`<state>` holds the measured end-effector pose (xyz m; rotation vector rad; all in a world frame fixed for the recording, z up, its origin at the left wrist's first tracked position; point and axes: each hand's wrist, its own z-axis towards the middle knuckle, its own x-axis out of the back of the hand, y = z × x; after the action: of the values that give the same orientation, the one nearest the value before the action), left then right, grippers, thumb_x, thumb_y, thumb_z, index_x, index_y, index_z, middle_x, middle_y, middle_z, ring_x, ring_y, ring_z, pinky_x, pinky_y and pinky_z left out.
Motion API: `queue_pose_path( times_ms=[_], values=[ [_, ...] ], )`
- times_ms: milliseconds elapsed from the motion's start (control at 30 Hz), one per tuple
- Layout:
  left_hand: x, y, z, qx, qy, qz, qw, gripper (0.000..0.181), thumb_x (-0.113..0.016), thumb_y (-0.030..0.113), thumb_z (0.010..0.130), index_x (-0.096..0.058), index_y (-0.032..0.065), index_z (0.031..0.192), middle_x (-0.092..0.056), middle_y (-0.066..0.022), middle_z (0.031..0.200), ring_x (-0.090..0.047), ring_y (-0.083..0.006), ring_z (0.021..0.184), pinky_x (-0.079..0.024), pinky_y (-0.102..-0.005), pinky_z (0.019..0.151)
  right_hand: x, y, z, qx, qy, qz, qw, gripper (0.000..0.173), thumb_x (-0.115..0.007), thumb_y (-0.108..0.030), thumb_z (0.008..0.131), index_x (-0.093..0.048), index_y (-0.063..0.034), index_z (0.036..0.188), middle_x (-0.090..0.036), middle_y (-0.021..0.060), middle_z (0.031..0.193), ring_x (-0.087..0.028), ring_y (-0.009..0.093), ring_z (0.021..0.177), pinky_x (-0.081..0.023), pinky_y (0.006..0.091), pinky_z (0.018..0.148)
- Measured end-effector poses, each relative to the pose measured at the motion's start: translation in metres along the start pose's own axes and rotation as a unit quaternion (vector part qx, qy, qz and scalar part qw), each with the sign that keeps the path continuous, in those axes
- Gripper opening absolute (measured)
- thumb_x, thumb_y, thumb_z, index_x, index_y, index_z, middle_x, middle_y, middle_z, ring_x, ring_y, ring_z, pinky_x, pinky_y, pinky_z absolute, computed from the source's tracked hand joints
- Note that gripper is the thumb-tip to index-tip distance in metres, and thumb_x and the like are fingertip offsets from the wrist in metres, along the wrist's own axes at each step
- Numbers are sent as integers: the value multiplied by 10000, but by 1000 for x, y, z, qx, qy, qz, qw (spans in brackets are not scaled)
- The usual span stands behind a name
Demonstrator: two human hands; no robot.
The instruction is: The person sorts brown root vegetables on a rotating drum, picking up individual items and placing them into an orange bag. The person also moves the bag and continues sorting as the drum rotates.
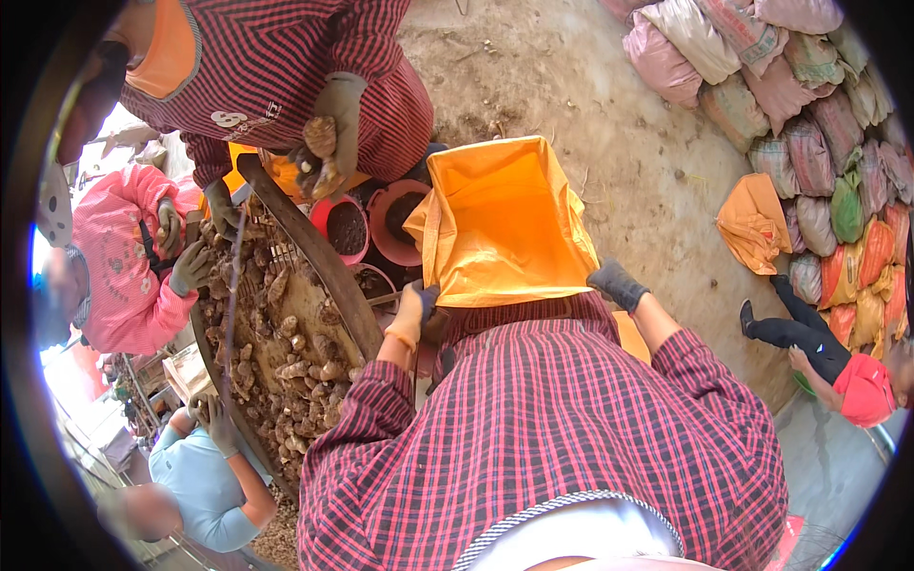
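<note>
A yellow-orange woven bag (514, 235) is spread in front of me, its wide mouth facing up and its inside showing no contents. My left hand (420, 307), in a dark glove, holds the near left corner of the bag's rim. At the near right corner, my right hand (618, 284) grips the edge in a similar dark glove. Left of me a long sorting trough (314, 264) with a raised rim carries many brown tubers (307, 385), perhaps taro. Between the trough and the bag stand pink buckets (348, 227) with dark soil-like matter inside.
Across the trough's end, a co-worker's gloved hand (341, 118) holds tubers. Other workers in pink (136, 257) and light blue (207, 471) stand along its far side. Stacked full sacks (814, 143) line the right, near an orange bag (755, 218) and a person in red (864, 392).
</note>
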<state>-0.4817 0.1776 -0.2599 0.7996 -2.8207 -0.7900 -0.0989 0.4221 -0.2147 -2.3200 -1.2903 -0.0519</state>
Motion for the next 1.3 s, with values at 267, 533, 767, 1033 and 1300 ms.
queue_pose_path(
  times_ms=[267, 533, 767, 1033, 1300],
  values=[
    [-53, 39, -81, 14, -71, 13, 997, 274, -691, 105, 953, -676, -39, 1186, -696, -22, 936, -617, -117, 779, -485, -232, 714, -48, 47, -16, -207, -172, 275, 923, 199, -633, -225, 965, -685, -68, 1077, -674, 55, 652, -589, 144, 475, -483, 267, 432],
    [-64, 56, -67, 126, -197, -375, 897, 385, -690, 218, 998, -617, 51, 1337, -682, -114, 1304, -678, -245, 1096, -579, -373, 923, -73, 55, -38, -161, -76, 331, 927, 283, -615, -345, 974, -660, -66, 980, -615, 57, 610, -511, 163, 440, -390, 275, 395],
    [-39, 10, -37, 20, 42, 439, 897, 507, -667, 301, 918, -614, -99, 1225, -739, -184, 1079, -696, -282, 957, -520, -370, 813, -84, 21, -59, -233, -12, 316, 920, 270, -622, -329, 936, -613, -59, 937, -594, 97, 642, -482, 202, 443, -367, 305, 390],
    [-42, 33, -21, 309, -166, 215, 911, 443, -521, 448, 974, -720, 54, 1011, -717, -129, 889, -643, -302, 665, -487, -373, 553, -84, 25, -46, -267, -16, 355, 896, 325, -627, -392, 934, -591, -70, 913, -555, 75, 603, -427, 168, 401, -338, 307, 354],
    [-57, -17, -32, 314, -97, -231, 916, 449, -450, 87, 943, -553, 8, 1373, -670, -171, 1303, -680, -339, 1167, -614, -452, 919, -91, 65, -49, -132, -52, 513, 846, 95, -626, -141, 951, -539, -118, 984, -496, 3, 685, -477, 106, 516, -368, 217, 414]
  ],
)
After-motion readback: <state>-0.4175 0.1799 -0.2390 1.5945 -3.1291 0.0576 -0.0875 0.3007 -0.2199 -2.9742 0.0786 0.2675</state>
